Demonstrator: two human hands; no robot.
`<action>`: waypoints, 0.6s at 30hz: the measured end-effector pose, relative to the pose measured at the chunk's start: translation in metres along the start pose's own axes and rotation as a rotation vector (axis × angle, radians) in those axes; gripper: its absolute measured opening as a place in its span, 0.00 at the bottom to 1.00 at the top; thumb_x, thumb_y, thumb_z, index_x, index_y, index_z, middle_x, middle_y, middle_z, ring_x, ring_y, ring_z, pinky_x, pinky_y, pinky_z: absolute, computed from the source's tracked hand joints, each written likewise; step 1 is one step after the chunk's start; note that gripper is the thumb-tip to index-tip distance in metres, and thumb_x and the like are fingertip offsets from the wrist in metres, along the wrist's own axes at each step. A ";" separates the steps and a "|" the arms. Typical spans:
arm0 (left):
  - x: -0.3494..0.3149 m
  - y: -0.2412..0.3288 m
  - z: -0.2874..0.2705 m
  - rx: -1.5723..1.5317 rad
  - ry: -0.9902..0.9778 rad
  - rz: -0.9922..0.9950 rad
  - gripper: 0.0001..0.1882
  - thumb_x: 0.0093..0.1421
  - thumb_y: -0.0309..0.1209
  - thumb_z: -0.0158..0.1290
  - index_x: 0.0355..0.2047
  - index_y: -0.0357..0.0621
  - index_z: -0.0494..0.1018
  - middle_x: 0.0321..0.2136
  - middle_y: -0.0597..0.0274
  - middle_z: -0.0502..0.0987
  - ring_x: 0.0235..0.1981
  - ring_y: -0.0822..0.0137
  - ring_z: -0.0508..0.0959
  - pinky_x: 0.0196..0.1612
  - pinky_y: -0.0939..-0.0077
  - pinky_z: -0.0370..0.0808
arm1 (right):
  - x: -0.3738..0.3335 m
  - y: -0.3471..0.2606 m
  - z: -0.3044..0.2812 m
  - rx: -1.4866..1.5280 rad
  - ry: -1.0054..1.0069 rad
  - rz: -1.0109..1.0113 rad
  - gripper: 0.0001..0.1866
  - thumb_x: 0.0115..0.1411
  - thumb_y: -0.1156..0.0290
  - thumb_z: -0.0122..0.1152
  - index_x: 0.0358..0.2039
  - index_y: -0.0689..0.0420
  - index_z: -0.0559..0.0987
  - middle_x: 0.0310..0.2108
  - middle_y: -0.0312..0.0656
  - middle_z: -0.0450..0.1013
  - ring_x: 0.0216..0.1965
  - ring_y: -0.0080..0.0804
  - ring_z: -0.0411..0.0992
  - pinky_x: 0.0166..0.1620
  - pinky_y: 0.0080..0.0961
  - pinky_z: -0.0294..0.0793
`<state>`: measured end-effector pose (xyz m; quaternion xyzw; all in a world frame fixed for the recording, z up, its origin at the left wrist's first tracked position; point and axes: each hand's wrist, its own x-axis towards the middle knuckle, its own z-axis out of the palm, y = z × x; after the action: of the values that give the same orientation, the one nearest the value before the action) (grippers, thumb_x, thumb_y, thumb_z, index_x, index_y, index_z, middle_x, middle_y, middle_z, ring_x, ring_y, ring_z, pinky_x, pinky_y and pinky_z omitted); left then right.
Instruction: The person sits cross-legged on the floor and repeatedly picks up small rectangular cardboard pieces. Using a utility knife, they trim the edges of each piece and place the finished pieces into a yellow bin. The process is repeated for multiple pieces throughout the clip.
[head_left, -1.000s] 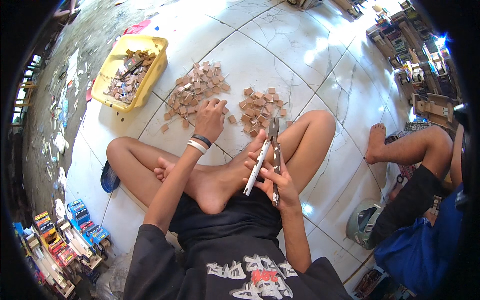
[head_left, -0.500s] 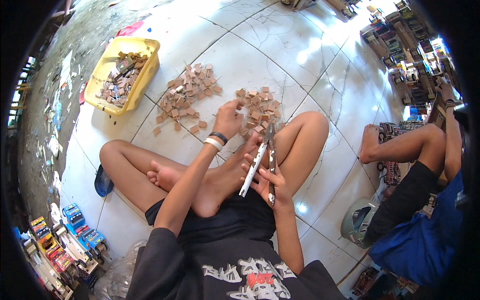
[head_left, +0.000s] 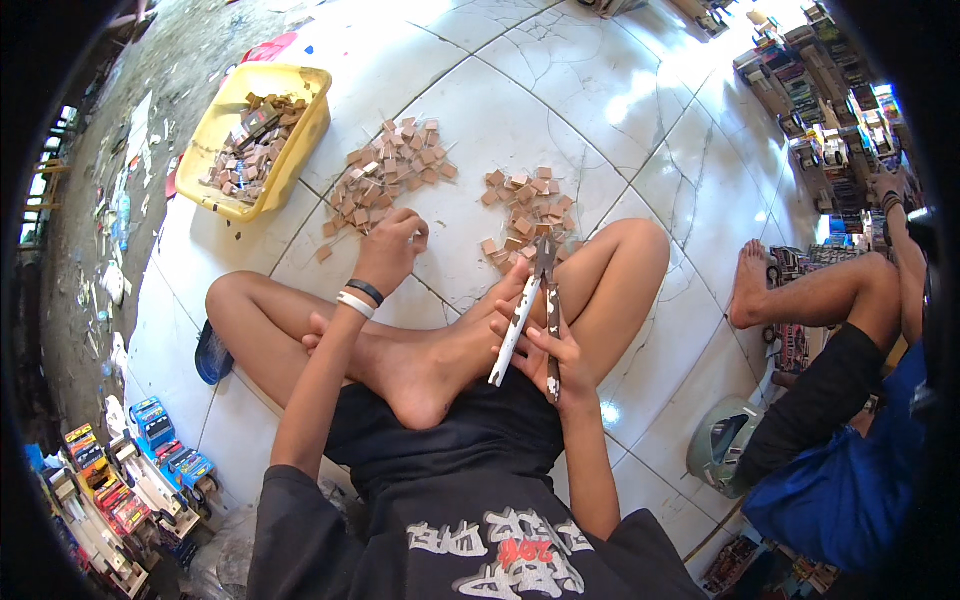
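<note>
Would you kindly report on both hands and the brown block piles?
Right hand holding pliers. Left hand near left block pile, grip unclear. Pliers partly hide right pile.

Toy trucks point(head_left: 124, 505) and wooden blocks point(head_left: 392, 172) suggest a workshop.

The left forearm point(head_left: 318, 390) slants from near left to far right, and the left hand point(head_left: 390, 250) is held farther out than the other, back upward, its fingers point(head_left: 408, 220) curled toward the right; whether their tips pinch anything is hard to tell. The right forearm point(head_left: 588, 465) runs from near to far, tipped slightly left, and the right hand point(head_left: 550, 355) keeps a loose grip, fingers bent and partly spread.
</note>
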<state>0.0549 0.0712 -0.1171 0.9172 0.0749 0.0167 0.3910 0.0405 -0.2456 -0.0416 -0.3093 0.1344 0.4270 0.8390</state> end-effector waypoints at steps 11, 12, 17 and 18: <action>-0.050 0.085 -0.015 -1.494 0.210 -0.296 0.17 0.71 0.29 0.61 0.56 0.34 0.75 0.45 0.58 0.82 0.50 0.62 0.85 0.56 0.68 0.83 | -0.026 0.018 0.065 -0.773 0.082 -0.168 0.44 0.71 0.82 0.54 0.81 0.49 0.46 0.62 0.52 0.71 0.59 0.39 0.75 0.61 0.36 0.76; -0.053 0.092 -0.016 -1.471 0.232 -0.360 0.16 0.71 0.27 0.60 0.55 0.35 0.73 0.46 0.56 0.82 0.53 0.56 0.85 0.57 0.62 0.84 | -0.027 0.023 0.072 -0.837 0.077 -0.211 0.44 0.70 0.83 0.53 0.81 0.49 0.46 0.61 0.52 0.71 0.58 0.39 0.75 0.62 0.36 0.75; -0.070 0.127 -0.019 -1.523 0.362 -0.423 0.13 0.71 0.27 0.59 0.52 0.36 0.73 0.47 0.55 0.82 0.53 0.54 0.85 0.58 0.60 0.85 | -0.032 0.032 0.087 -1.189 0.086 -0.316 0.44 0.68 0.87 0.53 0.80 0.52 0.49 0.61 0.50 0.72 0.56 0.37 0.76 0.63 0.35 0.73; -0.073 0.133 -0.020 -1.540 0.387 -0.413 0.12 0.71 0.25 0.60 0.51 0.35 0.73 0.47 0.54 0.82 0.52 0.55 0.85 0.57 0.60 0.85 | -0.033 0.032 0.088 -1.235 0.103 -0.302 0.44 0.68 0.87 0.53 0.80 0.53 0.50 0.62 0.51 0.71 0.56 0.38 0.75 0.63 0.35 0.73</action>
<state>-0.0023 -0.0165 -0.0059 0.3404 0.2759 0.1492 0.8864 -0.0084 -0.1963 0.0293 -0.7717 -0.1417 0.2873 0.5495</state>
